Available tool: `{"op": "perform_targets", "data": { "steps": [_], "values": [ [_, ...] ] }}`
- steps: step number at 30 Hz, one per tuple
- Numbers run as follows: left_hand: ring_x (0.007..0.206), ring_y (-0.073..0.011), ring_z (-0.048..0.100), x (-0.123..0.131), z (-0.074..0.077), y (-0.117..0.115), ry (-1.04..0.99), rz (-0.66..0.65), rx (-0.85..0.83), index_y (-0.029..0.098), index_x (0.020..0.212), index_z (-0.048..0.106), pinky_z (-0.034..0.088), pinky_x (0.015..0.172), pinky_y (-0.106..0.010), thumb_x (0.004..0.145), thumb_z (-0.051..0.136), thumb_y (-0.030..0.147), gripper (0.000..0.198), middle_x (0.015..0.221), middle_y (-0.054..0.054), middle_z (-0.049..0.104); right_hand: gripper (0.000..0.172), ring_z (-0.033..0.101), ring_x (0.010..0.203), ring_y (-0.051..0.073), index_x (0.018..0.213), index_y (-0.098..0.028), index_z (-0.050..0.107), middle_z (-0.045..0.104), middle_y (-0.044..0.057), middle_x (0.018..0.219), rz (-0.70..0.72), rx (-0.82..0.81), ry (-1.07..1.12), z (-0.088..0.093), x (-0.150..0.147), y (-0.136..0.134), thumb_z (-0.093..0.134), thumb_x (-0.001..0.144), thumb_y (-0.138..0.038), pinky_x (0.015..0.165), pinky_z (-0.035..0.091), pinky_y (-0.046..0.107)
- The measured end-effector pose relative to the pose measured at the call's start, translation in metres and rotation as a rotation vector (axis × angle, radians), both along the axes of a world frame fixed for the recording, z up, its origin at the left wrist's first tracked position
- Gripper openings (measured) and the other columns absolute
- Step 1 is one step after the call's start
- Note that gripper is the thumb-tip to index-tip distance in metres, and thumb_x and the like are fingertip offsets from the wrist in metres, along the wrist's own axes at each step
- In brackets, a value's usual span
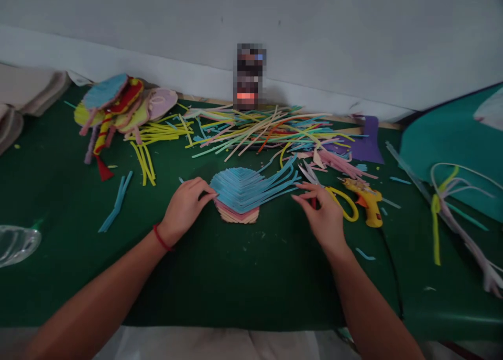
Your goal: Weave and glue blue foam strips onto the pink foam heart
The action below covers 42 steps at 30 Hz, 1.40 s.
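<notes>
On the green tabletop in front of me lies a rounded piece of blue pipe cleaners (238,187), laid side by side in a V pattern. Its long loose ends (281,179) fan out to the right. A pink and cream layered piece (238,216) shows under its lower edge. My left hand (190,205) is closed, thumb and index finger pinching at the blue piece's left edge. Beside the tips of the loose ends is my right hand (324,210), thumb and fingers apart. Scissors with yellow handles (346,205) lie just behind it, partly hidden.
A yellow glue gun (369,203) lies right of the scissors, its black cord running forward. Loose pipe cleaners (251,132) spread along the back, before a blurred phone (250,77). Fuzzy shaped pieces (121,103) are piled back left. A clear plastic bottle (18,244) lies at left.
</notes>
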<state>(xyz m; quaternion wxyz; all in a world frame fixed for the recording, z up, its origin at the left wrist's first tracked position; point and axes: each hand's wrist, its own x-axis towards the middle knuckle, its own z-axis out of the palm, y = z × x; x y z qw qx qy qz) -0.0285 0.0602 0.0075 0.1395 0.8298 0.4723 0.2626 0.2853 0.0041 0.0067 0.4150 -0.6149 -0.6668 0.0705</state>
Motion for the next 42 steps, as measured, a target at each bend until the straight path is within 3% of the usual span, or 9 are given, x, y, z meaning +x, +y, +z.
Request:
{"op": "perform_targets", "data": {
  "steps": [6, 9, 12, 18, 23, 30, 36, 42],
  "values": [
    [0.080, -0.0184, 0.059, -0.011, -0.005, 0.016, -0.153, 0.144, -0.075, 0.020, 0.079, 0.060, 0.043, 0.072, -0.029, 0.087, 0.057, 0.033, 0.015, 0.082, -0.002, 0.063, 0.024, 0.065, 0.093, 0.021, 0.074, -0.020, 0.059, 0.071, 0.006, 0.093, -0.386, 0.110, 0.058, 0.015, 0.067, 0.011, 0.060, 0.081, -0.043, 0.090, 0.045, 0.038],
    [0.078, -0.0179, 0.059, -0.010, -0.010, 0.018, -0.176, 0.139, -0.074, 0.020, 0.078, 0.061, 0.043, 0.070, -0.028, 0.086, 0.056, 0.034, 0.017, 0.081, -0.002, 0.064, 0.032, 0.062, 0.093, 0.021, 0.084, -0.017, 0.060, 0.068, 0.010, 0.097, -0.748, -0.070, -0.040, 0.019, 0.109, 0.007, 0.049, 0.085, -0.047, 0.087, 0.045, 0.035],
    [0.077, -0.0179, 0.059, -0.007, -0.015, 0.019, -0.183, 0.125, -0.080, 0.020, 0.078, 0.062, 0.044, 0.069, -0.028, 0.087, 0.055, 0.035, 0.019, 0.081, -0.002, 0.065, 0.041, 0.061, 0.089, 0.026, 0.081, -0.014, 0.063, 0.066, 0.015, 0.089, -0.869, -0.246, -0.070, 0.015, 0.143, -0.002, 0.041, 0.087, -0.049, 0.083, 0.044, 0.041],
    [0.079, -0.0178, 0.059, -0.007, -0.016, 0.020, -0.159, 0.127, -0.059, 0.020, 0.081, 0.062, 0.045, 0.071, -0.028, 0.088, 0.050, 0.035, 0.020, 0.083, -0.003, 0.064, 0.048, 0.063, 0.084, 0.031, 0.089, -0.013, 0.060, 0.065, 0.019, 0.089, -0.896, -0.607, -0.054, -0.007, 0.168, -0.005, 0.058, 0.073, -0.058, 0.072, 0.048, 0.041],
    [0.089, -0.0193, 0.058, -0.005, -0.011, 0.017, -0.124, 0.134, -0.012, 0.019, 0.090, 0.060, 0.045, 0.079, -0.030, 0.090, 0.046, 0.033, 0.020, 0.093, -0.005, 0.062, 0.048, 0.063, 0.093, 0.032, 0.093, -0.012, 0.060, 0.065, 0.021, 0.097, -0.838, -0.738, -0.097, -0.014, 0.170, 0.001, 0.060, 0.074, -0.056, 0.077, 0.048, 0.040],
    [0.099, -0.0211, 0.058, -0.003, -0.010, 0.014, -0.072, 0.089, -0.015, 0.019, 0.099, 0.061, 0.044, 0.090, -0.035, 0.092, 0.042, 0.033, 0.024, 0.105, -0.007, 0.062, 0.043, 0.063, 0.093, 0.033, 0.095, -0.010, 0.059, 0.065, 0.022, 0.097, -0.832, -0.741, -0.129, -0.017, 0.170, 0.001, 0.055, 0.080, -0.051, 0.076, 0.047, 0.041],
    [0.103, -0.0233, 0.057, -0.005, -0.014, 0.015, -0.037, 0.079, -0.014, 0.019, 0.100, 0.062, 0.043, 0.095, -0.040, 0.091, 0.045, 0.032, 0.024, 0.109, -0.010, 0.061, 0.040, 0.062, 0.093, 0.032, 0.097, -0.011, 0.056, 0.064, 0.021, 0.096, -0.884, -0.620, -0.130, -0.017, 0.167, 0.003, 0.046, 0.085, -0.047, 0.075, 0.047, 0.042],
    [0.108, -0.0255, 0.055, -0.006, -0.018, 0.015, 0.001, 0.094, -0.014, 0.019, 0.105, 0.061, 0.041, 0.097, -0.043, 0.089, 0.048, 0.033, 0.025, 0.115, -0.011, 0.059, 0.034, 0.062, 0.089, 0.032, 0.089, -0.014, 0.056, 0.064, 0.019, 0.089, -0.858, -0.578, -0.108, -0.021, 0.163, 0.006, 0.050, 0.082, -0.047, 0.075, 0.046, 0.042]
  ]
}}
